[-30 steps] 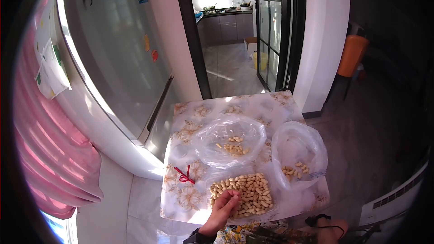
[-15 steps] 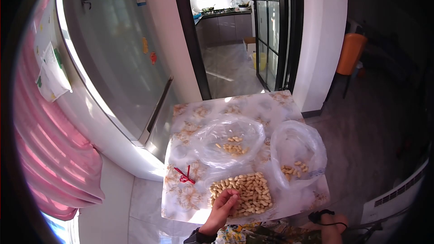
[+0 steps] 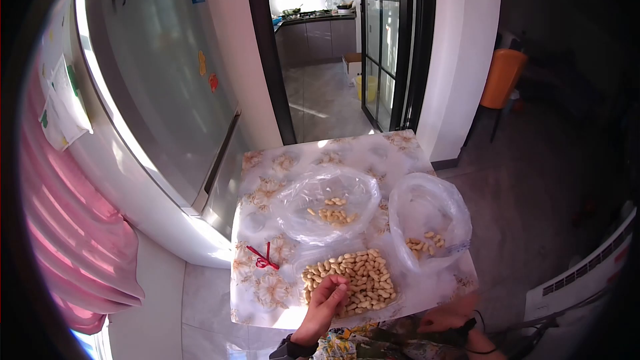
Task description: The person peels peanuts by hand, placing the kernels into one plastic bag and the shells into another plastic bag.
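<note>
A clear tray of peanuts (image 3: 370,277) sits at the near side of the table. Over its left part is my left hand (image 3: 327,300), fingers pinched together; what they hold, if anything, is too small to tell. My right hand (image 3: 447,313) is blurred near the table's front right edge, its fingers smeared. Behind the tray an open plastic bag (image 3: 300,193) has some peanuts in it. Another open plastic bag (image 3: 453,207), on the right, also has several peanuts inside.
Red ties (image 3: 264,258) lie at the left on the flowered tablecloth (image 3: 273,290). A fridge (image 3: 160,80) and a pink curtain (image 3: 80,227) are at the left. Beyond the table is a kitchen doorway; an orange chair (image 3: 503,79) stands at the right.
My right hand has come up from below the table's front right edge to the table edge. My left hand remains over the tray, still pinched. The view has shifted slightly.
</note>
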The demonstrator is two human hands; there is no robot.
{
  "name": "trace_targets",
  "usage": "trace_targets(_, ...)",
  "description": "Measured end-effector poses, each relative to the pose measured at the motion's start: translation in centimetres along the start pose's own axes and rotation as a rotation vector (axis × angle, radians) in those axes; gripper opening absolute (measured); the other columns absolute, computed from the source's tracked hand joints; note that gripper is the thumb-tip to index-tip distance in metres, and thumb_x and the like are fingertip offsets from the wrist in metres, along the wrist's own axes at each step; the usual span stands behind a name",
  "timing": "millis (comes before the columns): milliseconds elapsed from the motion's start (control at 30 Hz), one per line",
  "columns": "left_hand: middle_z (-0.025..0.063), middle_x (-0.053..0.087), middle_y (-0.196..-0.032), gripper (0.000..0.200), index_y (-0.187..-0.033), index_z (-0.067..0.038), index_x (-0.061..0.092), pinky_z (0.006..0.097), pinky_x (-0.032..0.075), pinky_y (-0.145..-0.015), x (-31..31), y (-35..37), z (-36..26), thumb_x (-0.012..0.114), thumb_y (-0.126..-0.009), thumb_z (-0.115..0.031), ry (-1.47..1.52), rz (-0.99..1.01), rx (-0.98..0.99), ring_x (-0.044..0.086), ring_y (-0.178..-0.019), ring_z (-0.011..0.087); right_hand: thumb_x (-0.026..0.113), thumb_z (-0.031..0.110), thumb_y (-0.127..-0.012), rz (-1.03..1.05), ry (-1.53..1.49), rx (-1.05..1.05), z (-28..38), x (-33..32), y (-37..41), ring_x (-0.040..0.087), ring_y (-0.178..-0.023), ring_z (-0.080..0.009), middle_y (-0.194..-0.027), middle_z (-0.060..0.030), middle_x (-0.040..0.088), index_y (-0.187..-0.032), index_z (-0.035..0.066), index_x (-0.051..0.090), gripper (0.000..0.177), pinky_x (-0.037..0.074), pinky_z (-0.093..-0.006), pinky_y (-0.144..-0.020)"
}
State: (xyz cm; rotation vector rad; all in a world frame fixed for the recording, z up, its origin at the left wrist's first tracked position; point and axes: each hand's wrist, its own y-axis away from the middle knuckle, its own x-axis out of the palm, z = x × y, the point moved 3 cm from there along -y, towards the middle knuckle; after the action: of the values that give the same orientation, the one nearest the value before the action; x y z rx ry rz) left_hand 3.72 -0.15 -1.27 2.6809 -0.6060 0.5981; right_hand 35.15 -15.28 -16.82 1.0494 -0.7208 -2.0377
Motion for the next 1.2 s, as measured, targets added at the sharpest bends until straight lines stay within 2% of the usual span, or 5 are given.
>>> trace_targets(67,-0.002,0.055,-0.092,0.015,-0.112,-0.008,0.054,0.0199,0.03,-0.053,-0.1,0.0,0.2,0.056,-0.1,-0.018,0.018,0.0,0.004,0.042,-0.064,0.0048,0.067,0.053,-0.082,0.136,-0.265,-0.036,0.8,3.5,-1.6,0.048,-0.123,-0.0394,-0.123,-0.0146,0.059,-0.11,0.009,0.068,0.051,0.037,-0.0558,-0.1)
trace_targets(200,-0.0024,0.055,-0.091,0.016,-0.113,-0.008,0.054,0.0198,0.03,-0.053,-0.3,0.1,0.2,0.057,-0.1,-0.018,0.004,-0.031,0.02,0.041,-0.063,0.0047,0.067,0.056,-0.081,-0.666,0.551,-0.201,4.5,4.6,-0.7,0.029,-0.136,-0.0394,-0.138,-0.0127,0.045,-0.106,0.013,0.071,0.05,0.021,-0.0583,-0.107)
trace_targets(300,-0.0024,0.055,-0.092,0.016,-0.113,-0.008,0.054,0.02,0.03,-0.053,-0.8,-0.1,0.6,0.056,-0.101,-0.018,0.052,-0.01,0.046,0.041,-0.063,0.0047,0.066,0.059,-0.08,-0.602,0.236,-0.213,0.7,4.7,-2.7,0.03,-0.135,-0.0391,-0.134,-0.0126,0.05,-0.107,0.012,0.071,0.055,0.014,-0.06,-0.109)
trace_targets(533,-0.0023,0.056,-0.097,0.014,-0.112,-0.009,0.054,0.0195,0.033,-0.057,-0.3,0.3,-0.2,0.054,-0.102,-0.019,0.012,-0.024,-0.028,0.043,-0.068,0.005,0.068,0.027,-0.093,-0.248,-0.359,-0.347,10.7,-2.4,5.7,0.068,-0.09,-0.018,-0.104,-0.0082,0.071,-0.106,0.004,0.07,0.027,0.052,-0.0282,-0.078)
trace_targets(1200,0.0071,0.056,-0.114,0.039,-0.127,-0.007,0.046,0.0304,0.053,-0.082,-2.2,-0.4,1.6,0.039,-0.106,-0.039,0.091,-0.032,0.004,0.059,-0.097,0.0139,0.082,0.018,-0.072,-0.978,-0.105,-0.881,28.0,-11.6,-0.6,0.057,-0.101,-0.0296,-0.11,-0.0097,0.059,-0.102,0.006,0.068,0.035,0.046,-0.0393,-0.089)
